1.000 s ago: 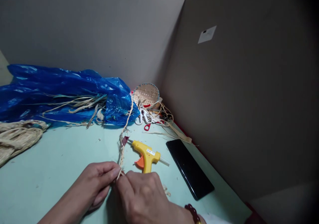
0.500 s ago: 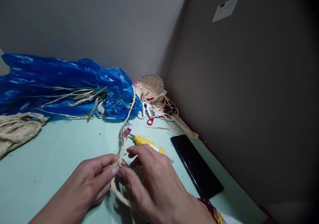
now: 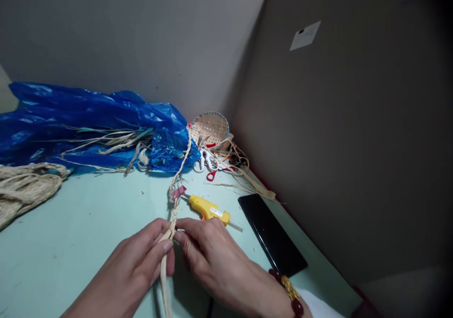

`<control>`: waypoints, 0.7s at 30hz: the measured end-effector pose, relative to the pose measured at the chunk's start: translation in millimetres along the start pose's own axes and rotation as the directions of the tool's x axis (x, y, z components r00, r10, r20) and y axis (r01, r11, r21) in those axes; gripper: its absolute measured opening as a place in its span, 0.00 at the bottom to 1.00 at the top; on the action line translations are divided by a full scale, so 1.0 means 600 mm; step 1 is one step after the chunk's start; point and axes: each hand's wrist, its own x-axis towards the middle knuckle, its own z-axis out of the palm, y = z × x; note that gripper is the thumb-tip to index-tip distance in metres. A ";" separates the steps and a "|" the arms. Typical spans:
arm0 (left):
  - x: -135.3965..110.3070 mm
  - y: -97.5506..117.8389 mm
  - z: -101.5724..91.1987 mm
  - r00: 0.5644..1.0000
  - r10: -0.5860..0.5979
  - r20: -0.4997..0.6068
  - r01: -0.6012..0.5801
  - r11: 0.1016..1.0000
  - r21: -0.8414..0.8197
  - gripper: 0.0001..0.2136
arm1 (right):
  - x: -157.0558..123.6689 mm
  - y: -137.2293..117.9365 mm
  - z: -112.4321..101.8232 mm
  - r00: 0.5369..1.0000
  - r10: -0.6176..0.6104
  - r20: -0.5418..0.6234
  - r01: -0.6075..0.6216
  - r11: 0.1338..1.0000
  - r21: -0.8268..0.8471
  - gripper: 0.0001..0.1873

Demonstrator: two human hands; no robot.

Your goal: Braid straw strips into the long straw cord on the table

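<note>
A pale straw braid [image 3: 175, 210] runs up the table from my hands, held by a pinkish-red binder clip [image 3: 179, 192]. My left hand [image 3: 150, 252] is closed, pinching the braid's lower end between thumb and fingers. Against the same spot, from the right, my right hand [image 3: 208, 252] pinches the braid with thumb and forefinger. Loose strands [image 3: 164, 285] hang below my left thumb toward the near edge. Just beyond my right hand lies a yellow glue gun [image 3: 205, 207], its nozzle close to the clip.
A black phone-like slab [image 3: 272, 233] lies at the right. Behind are white-handled scissors [image 3: 205, 161], a woven basket [image 3: 211, 127] and a blue plastic bag [image 3: 88, 110] with straw strands. A coiled straw bundle [image 3: 28, 193] rests at the left.
My right hand's fingers have come together onto the braid from a more spread pose. The loose strand that looped toward my right hand now hangs down. The view has shifted slightly.
</note>
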 end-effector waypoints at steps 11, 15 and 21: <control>-0.008 0.013 0.018 0.991 0.127 -0.037 -0.101 0.910 0.402 0.21 | 0.012 0.014 0.019 0.990 0.117 -0.084 -0.085 0.943 0.321 0.15; -0.014 0.019 0.024 0.985 0.169 -0.043 -0.136 0.896 0.423 0.18 | 0.018 0.023 0.030 0.985 0.155 -0.080 -0.095 0.861 0.499 0.13; -0.021 0.006 0.017 0.877 0.470 -0.104 -0.273 0.664 0.696 0.15 | 0.019 0.021 0.030 0.960 0.195 -0.202 -0.100 0.911 0.401 0.11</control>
